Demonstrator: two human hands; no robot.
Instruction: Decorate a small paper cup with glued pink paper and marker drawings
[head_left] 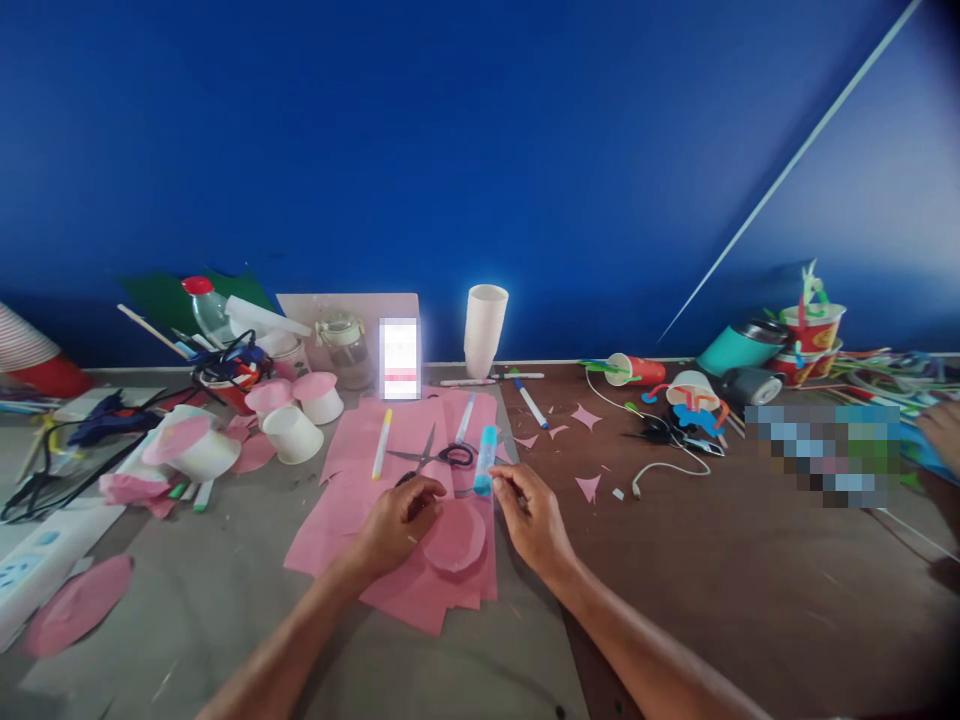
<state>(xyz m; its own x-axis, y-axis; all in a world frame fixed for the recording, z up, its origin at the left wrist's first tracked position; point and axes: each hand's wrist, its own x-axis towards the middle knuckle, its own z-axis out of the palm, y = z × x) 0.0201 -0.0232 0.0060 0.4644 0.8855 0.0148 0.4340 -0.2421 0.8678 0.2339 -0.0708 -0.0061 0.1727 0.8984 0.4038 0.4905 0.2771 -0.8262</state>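
Pink disc [456, 545] is laid on pink sheets [337, 525]; L hand [399, 520] is positioned nr disc, R hand [536, 520] nr blue tube [487, 450]. Fingers: both sets curled; exact gap & grip indiscernible.

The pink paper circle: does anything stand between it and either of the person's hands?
Nothing visible does. The pink paper circle lies on pink sheets between the left hand and right hand. The scissors and blue tube lie beyond it, not across either approach.

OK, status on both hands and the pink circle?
Left hand over pink sheets; right hand beside blue tube. Pink circle between them. Open scissors just beyond.
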